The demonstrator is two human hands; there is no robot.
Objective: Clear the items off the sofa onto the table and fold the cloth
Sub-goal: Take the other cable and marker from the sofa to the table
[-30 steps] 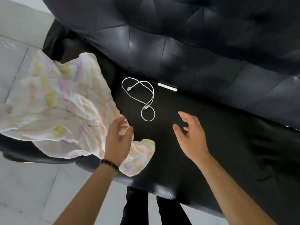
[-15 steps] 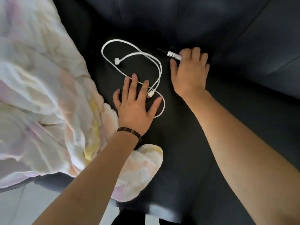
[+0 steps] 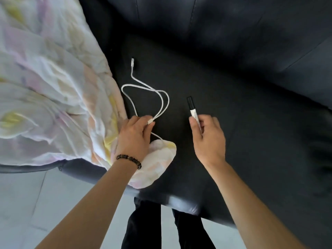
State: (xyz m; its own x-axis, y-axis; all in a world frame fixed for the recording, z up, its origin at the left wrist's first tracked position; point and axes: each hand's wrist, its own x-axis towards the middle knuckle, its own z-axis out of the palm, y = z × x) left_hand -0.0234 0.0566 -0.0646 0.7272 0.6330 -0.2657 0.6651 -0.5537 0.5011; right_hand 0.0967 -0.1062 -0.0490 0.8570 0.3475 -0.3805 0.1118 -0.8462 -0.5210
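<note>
Our left grip point(image 3: 133, 135) pinches the white cable point(image 3: 162, 97) at its plug, at the cloth's point(image 3: 50, 87) edge — loops trailing beyond. Our right grip point(image 3: 209, 139), farther from the cloth, curls round the marker point(image 3: 191, 108), cap pointing away from us.

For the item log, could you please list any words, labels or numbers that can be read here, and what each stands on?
Marker in the right hand: dark print on its white barrel, too small and blurred to read.
White charging cable, pastel cloth, black sofa: no text visible.
</note>
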